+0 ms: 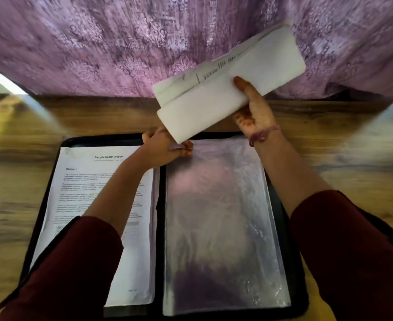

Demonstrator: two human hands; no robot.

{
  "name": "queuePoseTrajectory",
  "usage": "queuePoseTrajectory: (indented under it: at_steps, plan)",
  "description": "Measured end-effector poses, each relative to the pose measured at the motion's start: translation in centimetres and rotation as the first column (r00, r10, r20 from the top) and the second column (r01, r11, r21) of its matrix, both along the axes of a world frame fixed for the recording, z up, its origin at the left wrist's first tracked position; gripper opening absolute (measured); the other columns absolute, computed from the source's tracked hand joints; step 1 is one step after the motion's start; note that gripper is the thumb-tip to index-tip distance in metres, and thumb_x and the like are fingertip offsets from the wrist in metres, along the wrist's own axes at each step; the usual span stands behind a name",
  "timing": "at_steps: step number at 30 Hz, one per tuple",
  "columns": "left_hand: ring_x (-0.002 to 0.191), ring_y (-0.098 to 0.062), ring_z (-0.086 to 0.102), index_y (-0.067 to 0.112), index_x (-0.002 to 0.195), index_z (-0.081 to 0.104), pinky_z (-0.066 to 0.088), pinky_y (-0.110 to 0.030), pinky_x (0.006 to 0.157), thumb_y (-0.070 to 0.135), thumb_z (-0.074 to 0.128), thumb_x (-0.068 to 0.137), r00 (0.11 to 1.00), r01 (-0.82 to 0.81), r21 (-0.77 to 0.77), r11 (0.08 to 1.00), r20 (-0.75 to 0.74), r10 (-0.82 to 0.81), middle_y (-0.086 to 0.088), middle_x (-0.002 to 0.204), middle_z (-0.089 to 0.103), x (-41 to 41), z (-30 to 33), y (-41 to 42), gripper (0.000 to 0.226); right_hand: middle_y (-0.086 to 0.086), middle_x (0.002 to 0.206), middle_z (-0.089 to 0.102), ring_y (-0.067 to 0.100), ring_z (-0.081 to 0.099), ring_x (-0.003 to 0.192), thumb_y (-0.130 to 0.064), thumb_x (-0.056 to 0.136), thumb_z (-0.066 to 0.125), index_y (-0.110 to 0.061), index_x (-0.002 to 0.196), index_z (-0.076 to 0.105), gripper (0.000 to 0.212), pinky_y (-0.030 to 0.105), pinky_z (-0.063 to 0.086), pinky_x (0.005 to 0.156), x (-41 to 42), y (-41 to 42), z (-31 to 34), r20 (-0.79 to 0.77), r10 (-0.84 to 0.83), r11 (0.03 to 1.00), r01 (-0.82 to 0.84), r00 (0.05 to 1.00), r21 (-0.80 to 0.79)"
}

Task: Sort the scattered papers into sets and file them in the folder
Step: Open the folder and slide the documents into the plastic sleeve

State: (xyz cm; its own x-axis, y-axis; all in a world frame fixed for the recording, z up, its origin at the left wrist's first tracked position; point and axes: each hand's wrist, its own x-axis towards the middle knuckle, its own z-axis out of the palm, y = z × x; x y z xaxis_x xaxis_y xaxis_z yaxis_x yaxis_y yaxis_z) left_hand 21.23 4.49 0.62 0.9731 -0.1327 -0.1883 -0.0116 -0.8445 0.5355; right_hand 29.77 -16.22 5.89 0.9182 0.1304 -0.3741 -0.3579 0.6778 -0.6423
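On wooden bench [343, 140] I see black folder [281, 200] lying open. L page: filed "Sample Health Report" sheet [93, 181]. R page: clear sleeve [218, 216]. Left hand [165, 147] pinches sleeve's top edge nr spine. Right hand [253, 110] grips curled stack of papers [228, 84], raised above folder's far edge, w/ purple curtain [121, 42] behind.

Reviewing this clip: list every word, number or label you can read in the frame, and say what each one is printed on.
"Sample Health Report": title at the top of the page in the folder's left side.
"Section 1": heading on the same page, only just legible.
The body paragraphs, table and footer on that page are too blurred to read.
The print on the papers held in the right hand is motion-blurred and unreadable.
The clear sleeve on the right shows no text.
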Motion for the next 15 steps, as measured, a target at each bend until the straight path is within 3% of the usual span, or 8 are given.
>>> queuePoseTrajectory:
  at_steps: [4, 9, 15]
  plan:
    - [0.134, -0.014, 0.033, 0.037, 0.105, 0.073, 0.012, -0.047, 0.11, 0.038, 0.069, 0.086, 0.998, -0.038, -0.107, 0.994, 0.038, 0.042, 0.022, 0.114, 0.06, -0.6, 0.3, 0.6, 0.019, 0.01, 0.103, 0.072, 0.022, 0.07, 0.094, 0.0, 0.081, 0.072, -0.006, 0.111, 0.063, 0.032, 0.039, 0.059, 0.078, 1.9, -0.3, -0.6, 0.018, -0.026, 0.998, 0.027, 0.999, -0.05]
    - [0.116, -0.027, 0.052, 0.032, 0.107, 0.072, 0.035, -0.06, 0.101, 0.03, 0.076, 0.081, 0.989, 0.004, -0.21, 0.978, 0.147, 0.028, -0.001, 0.112, 0.061, -0.4, 0.9, 1.8, 0.026, 0.011, 0.114, 0.069, 0.021, 0.069, 0.099, 0.001, 0.079, 0.074, -0.002, 0.122, 0.059, 0.046, 0.033, 0.057, 0.076, 2.6, -1.8, -1.7, 0.089, 0.057, 0.972, -0.035, 0.994, -0.231]
    - [0.103, -0.02, 0.045, 0.04, 0.107, 0.067, 0.036, -0.062, 0.097, 0.033, 0.075, 0.079, 0.983, 0.016, -0.201, 0.979, 0.18, 0.02, 0.004, 0.098, 0.048, 0.4, 1.1, 2.1, 0.03, 0.005, 0.099, 0.075, 0.021, 0.072, 0.092, -0.006, 0.079, 0.075, -0.009, 0.107, 0.066, 0.03, 0.037, 0.058, 0.067, 2.4, -3.4, -2.6, 0.082, 0.299, 0.883, -0.243, 0.951, -0.402]
